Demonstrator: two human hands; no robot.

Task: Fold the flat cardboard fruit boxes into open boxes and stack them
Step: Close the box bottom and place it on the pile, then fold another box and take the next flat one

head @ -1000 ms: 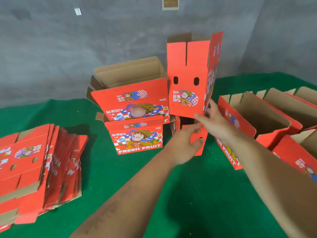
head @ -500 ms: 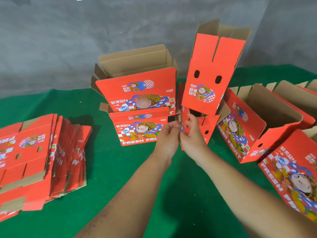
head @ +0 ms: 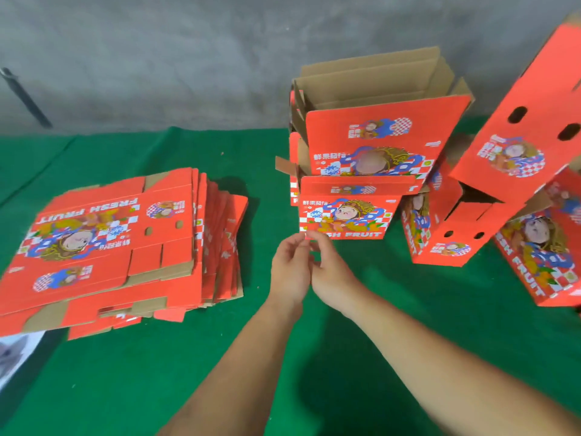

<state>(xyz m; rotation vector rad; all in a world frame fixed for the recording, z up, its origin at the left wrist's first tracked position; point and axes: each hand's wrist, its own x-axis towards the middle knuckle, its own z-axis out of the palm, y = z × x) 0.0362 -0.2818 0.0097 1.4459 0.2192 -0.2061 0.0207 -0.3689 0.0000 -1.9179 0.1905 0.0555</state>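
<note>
Biggest thing first: the green felt-covered table (head: 345, 357) fills the lower frame. At left centre lies my pile of flat red printed cardboard fruit boxes (head: 103, 247), fanned and slightly slumped. I judge these blanks light and stiff along the panels but floppy at the creases, with glossy print that may slide, so I'd take the top one by a long edge, both hands well apart. Upper centre stands the stack of folded open red boxes (head: 371, 158), nested, brown insides showing. At right a tall red box on end (head: 515, 146) leans over another. Now my hands, mid-frame: left hand (head: 290, 272) and right hand (head: 333, 272) touch each other, fingers loosely curled, fingertips meeting just below the stack's front box. Whether they pinch anything, I cannot tell.
</note>
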